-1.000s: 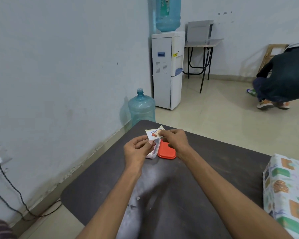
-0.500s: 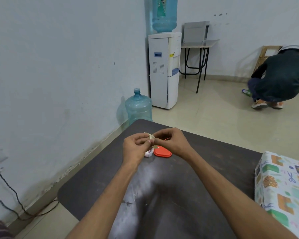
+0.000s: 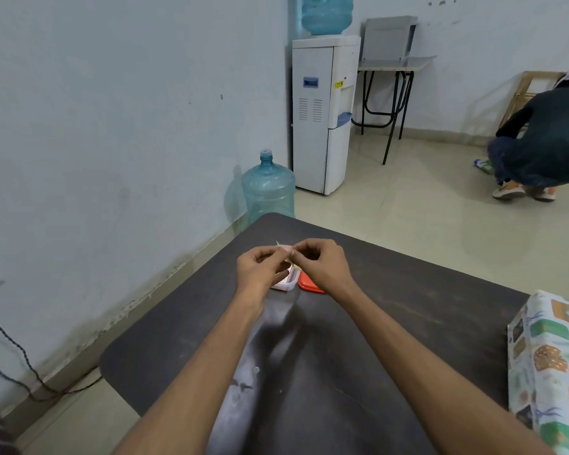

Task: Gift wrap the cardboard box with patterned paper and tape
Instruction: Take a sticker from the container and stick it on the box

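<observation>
Hands meet above the far part of the dark table (image 3: 408, 307). Left hand (image 3: 260, 270): fingers curled, fingertips pinching a small pale scrap (image 3: 284, 248) from its left side. Right hand (image 3: 322, 267): fingers curled, thumb and forefinger pinching the same scrap from its right side. The scrap is held clear of the table surface; it is too small and blurred to identify further.

Directly below the hands, on the table:
- a small clear container (image 3: 288, 282), partly hidden by the left hand;
- an orange lid (image 3: 307, 285), lying flat just beside the container on its right, partly hidden by the right hand.

The wrapped box (image 3: 552, 362), covered in white patterned paper, stands on the right edge of the table, well apart from both hands and cut off by the frame edge.

Beyond the table, a blue water bottle (image 3: 268, 192) stands on the floor against the wall, near a white water dispenser (image 3: 322, 116). A crouching person (image 3: 546, 142) in dark clothing is at the far right of the room.
</observation>
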